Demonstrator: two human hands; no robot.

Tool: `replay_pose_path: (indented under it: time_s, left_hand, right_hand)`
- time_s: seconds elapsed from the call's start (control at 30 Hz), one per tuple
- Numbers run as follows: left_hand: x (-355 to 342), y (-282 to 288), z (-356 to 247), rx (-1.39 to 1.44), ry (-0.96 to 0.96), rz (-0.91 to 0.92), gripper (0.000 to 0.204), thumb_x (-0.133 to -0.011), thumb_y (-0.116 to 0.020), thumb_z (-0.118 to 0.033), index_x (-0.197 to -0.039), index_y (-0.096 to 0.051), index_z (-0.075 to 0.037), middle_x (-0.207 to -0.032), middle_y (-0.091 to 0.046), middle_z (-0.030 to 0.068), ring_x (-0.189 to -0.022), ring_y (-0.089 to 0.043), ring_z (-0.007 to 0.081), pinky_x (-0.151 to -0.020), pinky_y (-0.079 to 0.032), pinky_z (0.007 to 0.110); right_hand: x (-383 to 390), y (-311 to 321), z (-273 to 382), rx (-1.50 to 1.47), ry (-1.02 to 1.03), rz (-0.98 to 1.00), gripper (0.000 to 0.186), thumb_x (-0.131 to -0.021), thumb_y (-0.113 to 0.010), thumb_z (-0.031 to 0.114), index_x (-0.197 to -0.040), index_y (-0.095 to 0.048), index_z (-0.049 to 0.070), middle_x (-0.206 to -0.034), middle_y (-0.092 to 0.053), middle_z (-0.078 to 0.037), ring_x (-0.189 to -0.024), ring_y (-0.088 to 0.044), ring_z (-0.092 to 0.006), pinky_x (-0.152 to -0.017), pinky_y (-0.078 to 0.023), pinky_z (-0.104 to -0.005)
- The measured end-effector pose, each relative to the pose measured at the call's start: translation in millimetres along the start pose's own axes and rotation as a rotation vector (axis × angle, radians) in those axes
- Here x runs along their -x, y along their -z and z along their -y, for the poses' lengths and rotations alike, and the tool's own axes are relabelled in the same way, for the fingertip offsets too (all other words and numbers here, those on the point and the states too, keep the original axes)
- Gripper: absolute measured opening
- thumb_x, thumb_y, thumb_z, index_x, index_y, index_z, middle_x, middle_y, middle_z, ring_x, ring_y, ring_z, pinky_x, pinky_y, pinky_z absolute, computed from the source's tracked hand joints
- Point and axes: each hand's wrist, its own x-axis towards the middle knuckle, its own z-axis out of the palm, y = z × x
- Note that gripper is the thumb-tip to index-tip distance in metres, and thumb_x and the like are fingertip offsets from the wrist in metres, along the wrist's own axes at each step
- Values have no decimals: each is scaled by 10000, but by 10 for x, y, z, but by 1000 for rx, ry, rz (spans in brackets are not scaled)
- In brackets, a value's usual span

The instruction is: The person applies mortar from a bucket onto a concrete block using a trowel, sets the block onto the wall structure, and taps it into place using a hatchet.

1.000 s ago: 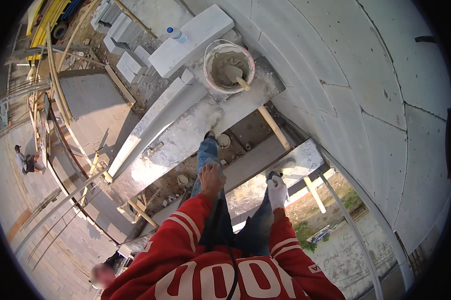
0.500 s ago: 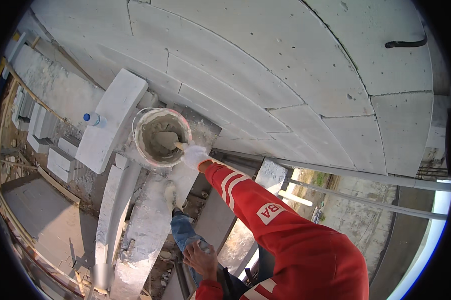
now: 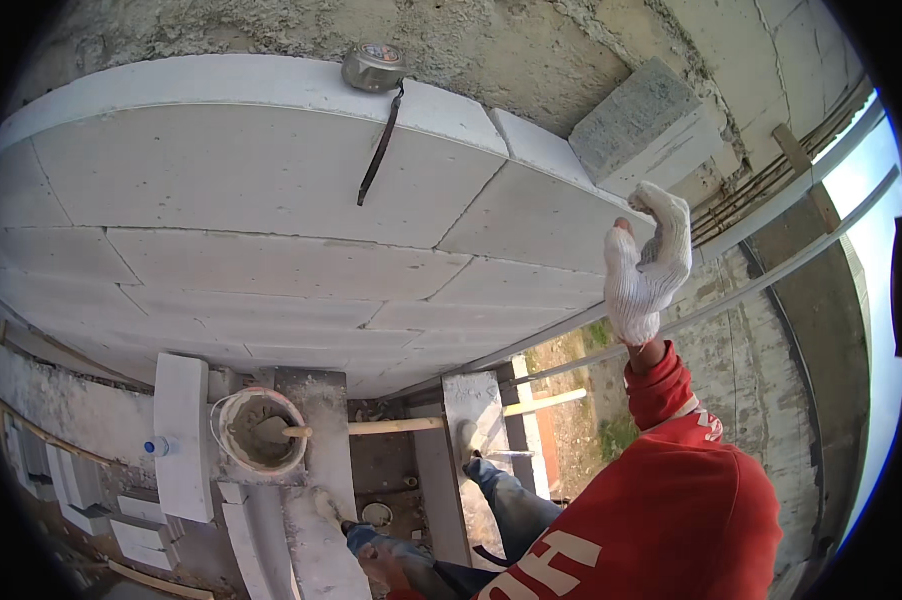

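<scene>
My right hand (image 3: pixel 651 265), in a white knit glove, is raised beside the right end of the pale block wall (image 3: pixel 301 190). Its fingers are curved, the thumb stands apart, and nothing is in it. The nearest thing is a loose grey block (image 3: pixel 639 120) on top of the wall. My bare left hand (image 3: pixel 383 568) lies on the jeans at my knee, dim in the picture, with the fingers seemingly laid out flat. A bucket (image 3: pixel 298 405) of grey mortar stands low at the left, a trowel (image 3: pixel 273 430) resting in it with its wooden handle over the rim.
A tape measure (image 3: pixel 374 68) with a dark strap sits on the wall top. Left of the bucket is a pale slab (image 3: pixel 183 440), a blue-capped bottle (image 3: pixel 157 446) beside it. My feet stand on separate planks (image 3: pixel 471 400) with a gap between. Metal rails (image 3: pixel 771 270) run at right.
My right hand has let go of the trowel and risen up and right to the wall's top. The view has swung, bringing the tape measure and grey block into sight. The trowel stays in the bucket.
</scene>
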Motion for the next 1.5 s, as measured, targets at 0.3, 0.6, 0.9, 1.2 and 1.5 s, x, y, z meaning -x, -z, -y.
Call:
replay_pose_path:
  time_s: [0.3,0.6,0.9,1.2,1.5]
  left_hand:
    - [-764,305,10,270,0,-49,262,-847,-708,-217,-1016,-742,-20,-818,-710,129,-679,-669,274,-607,-534,403]
    - [-195,796,-2491,480,-534,365,462,-891,-752,-79,-1327,-607,-24,-1049,-723,133,-913,-687,201,-813,-556,333]
    - [2000,2071,-5052,1132,-976,1206,1107,-799,-889,-321,-1638,-178,-195,-1558,-407,153,-1410,-454,310,-1114,-427,543]
    - [2317,2092,-4706,1460,-343,1191,593,-979,-630,-434,-1461,-483,-122,-1361,-612,81,-1224,-620,266,-1003,-538,458]
    - [2090,2044,-4359,1104,-545,1037,827,-896,-687,-324,-1597,-282,-154,-1512,-454,138,-1367,-506,315,-1096,-471,478]
  right_hand:
    - [-2153,1151,-1868,138,135,853,1090,-640,-911,532,-1549,-438,160,-1430,-594,-123,-1331,-566,-321,-1149,-425,-461]
    - [-2064,1093,-1786,-97,195,859,1290,-486,-903,767,-1547,-467,177,-1442,-580,-126,-1302,-587,-315,-1105,-451,-444]
    - [-1972,1786,-824,-357,-388,1052,1017,-705,-877,625,-1492,-530,82,-1216,-699,-131,-1019,-718,-204,-874,-602,-350]
    - [104,1532,-787,-1032,-1586,1236,937,-870,-771,605,-1533,-420,45,-1412,-561,-166,-1239,-609,-327,-958,-537,-571]
    - [1455,1692,-596,-1257,-1761,905,896,-879,-781,572,-1527,-418,70,-1420,-558,-138,-1264,-590,-268,-995,-546,-474]
